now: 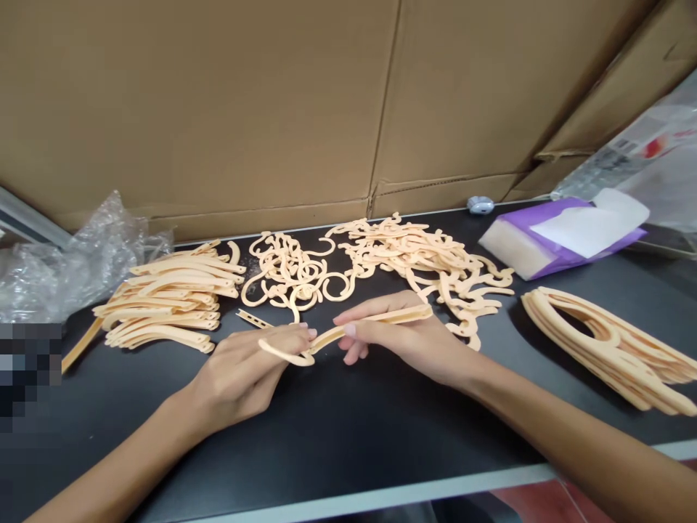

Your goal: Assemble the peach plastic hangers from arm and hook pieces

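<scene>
Over the black table (337, 428), my left hand (247, 374) is closed on a thin peach plastic hook piece (286, 354) whose curved end points right. My right hand (400, 330) pinches a longer curved peach arm piece (375, 322). The two pieces meet between my hands, near my fingertips. A small straight peach strip (251, 318) lies on the table just beyond my left hand.
A stack of curved arm pieces (174, 298) lies at the left, a tangle of loose hooks (381, 261) in the middle, and a pile of joined hangers (610, 341) at the right. Cardboard boxes (261, 109) wall the back. Crumpled plastic (70, 254) and a purple packet (566, 232) flank them.
</scene>
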{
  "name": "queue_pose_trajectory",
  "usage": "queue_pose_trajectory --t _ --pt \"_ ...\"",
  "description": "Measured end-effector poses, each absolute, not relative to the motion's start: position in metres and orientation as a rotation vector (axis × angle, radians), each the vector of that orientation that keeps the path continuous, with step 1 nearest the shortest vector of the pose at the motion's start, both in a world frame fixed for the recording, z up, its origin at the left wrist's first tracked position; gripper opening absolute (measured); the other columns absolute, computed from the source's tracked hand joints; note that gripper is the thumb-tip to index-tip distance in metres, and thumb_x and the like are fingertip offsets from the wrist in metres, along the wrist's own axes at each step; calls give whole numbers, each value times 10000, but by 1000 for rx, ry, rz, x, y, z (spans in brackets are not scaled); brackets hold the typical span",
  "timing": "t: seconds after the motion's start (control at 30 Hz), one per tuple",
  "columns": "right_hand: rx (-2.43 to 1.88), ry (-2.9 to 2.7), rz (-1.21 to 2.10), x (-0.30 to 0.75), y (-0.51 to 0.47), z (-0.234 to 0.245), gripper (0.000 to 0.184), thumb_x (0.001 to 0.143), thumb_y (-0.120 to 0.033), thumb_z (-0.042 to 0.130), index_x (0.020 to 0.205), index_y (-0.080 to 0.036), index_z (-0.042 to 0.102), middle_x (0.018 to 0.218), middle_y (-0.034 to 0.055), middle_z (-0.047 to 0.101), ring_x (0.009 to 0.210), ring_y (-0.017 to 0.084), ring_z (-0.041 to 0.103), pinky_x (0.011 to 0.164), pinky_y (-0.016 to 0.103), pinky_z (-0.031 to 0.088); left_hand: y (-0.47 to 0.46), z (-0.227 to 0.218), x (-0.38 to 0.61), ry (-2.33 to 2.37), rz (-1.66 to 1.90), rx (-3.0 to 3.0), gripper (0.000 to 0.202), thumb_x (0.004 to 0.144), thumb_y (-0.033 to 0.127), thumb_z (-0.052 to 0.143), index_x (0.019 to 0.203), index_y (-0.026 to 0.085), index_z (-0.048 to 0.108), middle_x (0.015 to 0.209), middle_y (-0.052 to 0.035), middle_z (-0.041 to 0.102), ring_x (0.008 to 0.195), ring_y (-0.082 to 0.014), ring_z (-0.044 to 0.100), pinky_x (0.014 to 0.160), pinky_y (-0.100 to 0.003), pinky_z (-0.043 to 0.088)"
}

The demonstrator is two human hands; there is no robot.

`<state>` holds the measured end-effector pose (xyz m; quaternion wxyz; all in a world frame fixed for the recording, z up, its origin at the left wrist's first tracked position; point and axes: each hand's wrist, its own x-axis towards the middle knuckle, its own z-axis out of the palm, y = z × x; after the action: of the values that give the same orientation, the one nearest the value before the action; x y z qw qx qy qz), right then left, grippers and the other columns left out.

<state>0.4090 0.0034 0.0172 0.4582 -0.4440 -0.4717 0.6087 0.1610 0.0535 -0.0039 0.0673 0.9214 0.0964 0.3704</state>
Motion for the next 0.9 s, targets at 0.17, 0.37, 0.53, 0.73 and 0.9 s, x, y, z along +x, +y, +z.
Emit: queue_pose_trajectory --t 0.17,0.37,0.53,0.73,0.9 --pt "-1080 -1055 1630 409 4 16 242 730 -325 792 836 -108 780 696 89 755 585 190 723 600 290 546 53 -3 162 268 1144 2749 404 837 -87 609 1178 128 624 1141 -83 743 1079 -178 716 960 -243 593" --pt "-1082 -1035 1745 412 5 17 240 734 -319 791 850 -109 778 708 87 756 605 185 730 582 263 519 52 -4 161 277 1095 2766 374 845 -88 602 1166 102 624 1134 -111 732 1114 -176 694 1005 -261 566" --pt "-1089 -991 1829 414 7 18 220 710 -305 791 801 -106 768 676 78 750 574 175 717 566 258 513 51 -2 160 250 1034 2715 390 855 -93 574 1190 105 609 1132 -118 724 1118 -170 682 990 -279 571" --pt "-1121 -1003 1830 414 8 20 194 694 -278 776 770 -101 769 630 70 739 528 164 702 514 234 489 50 5 162 259 950 2649 328 880 -36 582 1149 147 623 1098 -96 742 1041 -168 718 949 -272 589" --pt "-1128 -1073 1731 413 6 22 195 712 -279 776 794 -102 773 651 75 746 546 169 713 528 234 510 49 13 164 316 920 2628 268 887 0 603 1108 144 650 1074 -88 758 1001 -161 737 927 -224 587"
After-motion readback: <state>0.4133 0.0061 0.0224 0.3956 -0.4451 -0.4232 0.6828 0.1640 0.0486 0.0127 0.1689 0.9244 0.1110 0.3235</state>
